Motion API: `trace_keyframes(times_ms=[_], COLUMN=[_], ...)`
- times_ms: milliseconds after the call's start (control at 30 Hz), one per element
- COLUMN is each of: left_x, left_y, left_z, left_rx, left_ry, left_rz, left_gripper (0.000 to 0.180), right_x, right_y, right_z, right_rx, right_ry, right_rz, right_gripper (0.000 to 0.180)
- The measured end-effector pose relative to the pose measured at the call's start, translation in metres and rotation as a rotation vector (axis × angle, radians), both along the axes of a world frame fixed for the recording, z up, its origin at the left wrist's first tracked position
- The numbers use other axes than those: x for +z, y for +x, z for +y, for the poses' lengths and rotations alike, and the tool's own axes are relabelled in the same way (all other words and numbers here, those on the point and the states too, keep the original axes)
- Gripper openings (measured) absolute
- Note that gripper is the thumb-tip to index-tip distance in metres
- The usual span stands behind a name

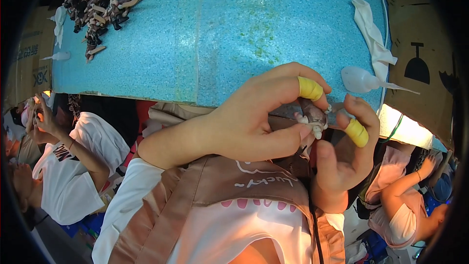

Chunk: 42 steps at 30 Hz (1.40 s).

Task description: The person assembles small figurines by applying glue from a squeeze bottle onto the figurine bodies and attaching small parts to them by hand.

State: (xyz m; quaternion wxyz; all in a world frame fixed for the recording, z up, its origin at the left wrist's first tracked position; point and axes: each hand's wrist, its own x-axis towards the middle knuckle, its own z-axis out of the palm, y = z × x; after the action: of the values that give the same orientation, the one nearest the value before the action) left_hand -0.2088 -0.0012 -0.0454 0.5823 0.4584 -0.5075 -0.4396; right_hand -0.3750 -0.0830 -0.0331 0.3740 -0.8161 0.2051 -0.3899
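Observation:
Between the thumb and fingers of my left hand (254, 117) is a small figurine (315, 115), brownish-purple with cream-white parts. Its finer details are too small to tell. Yellow tape (310, 88) wraps one finger of this hand. Just to the right of the figurine is my right hand (349, 151), its fingers curved and spaced apart from the thumb, with nothing visible in them. One of its fingers also bears yellow tape (357, 133). Both hands are held in front of my brown apron (244, 181), close to the table's near edge.
A blue speckled table (195, 39) bears a heap of similar figurines (105, 7) with wooden sticks at far left. A squeeze bottle (360, 79) with a thin tip and a white cloth (370, 34) lie at right. Cardboard flanks both sides. Other people (73, 166) sit at left and right.

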Motion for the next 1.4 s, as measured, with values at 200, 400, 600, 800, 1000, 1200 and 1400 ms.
trace_keyframes(times_ms=[200,400,600,800,1000,1200,1400], left_x=[0.000,-0.003,-0.009,0.003,0.016,0.022,0.018], left_y=[0.001,-0.003,-0.002,0.000,-0.006,0.005,0.001], left_z=[-0.001,-0.002,-0.005,-0.002,0.007,0.006,0.006], left_rx=[0.015,0.122,0.138,0.094,-0.046,-0.187,-0.177], left_ry=[-0.082,-0.140,-0.210,-0.007,0.389,0.508,0.457], left_rz=[-0.161,-0.293,-0.459,-0.305,0.672,0.379,0.315], left_gripper=[0.031,0.031,0.035,0.036,0.052,0.067,0.068], right_x=[0.001,0.002,-0.003,-0.014,-0.012,-0.014,-0.017], right_y=[0.002,0.002,0.004,0.001,0.000,-0.006,-0.007], right_z=[-0.004,-0.001,0.002,-0.005,0.003,-0.002,-0.002], right_rx=[0.070,0.030,-0.026,0.040,0.021,0.155,0.154], right_ry=[-0.036,0.031,0.138,0.010,-0.087,0.498,0.525], right_rz=[0.111,0.161,0.168,0.014,0.237,0.014,-0.021], right_gripper=[0.025,0.025,0.027,0.029,0.062,0.067,0.070])
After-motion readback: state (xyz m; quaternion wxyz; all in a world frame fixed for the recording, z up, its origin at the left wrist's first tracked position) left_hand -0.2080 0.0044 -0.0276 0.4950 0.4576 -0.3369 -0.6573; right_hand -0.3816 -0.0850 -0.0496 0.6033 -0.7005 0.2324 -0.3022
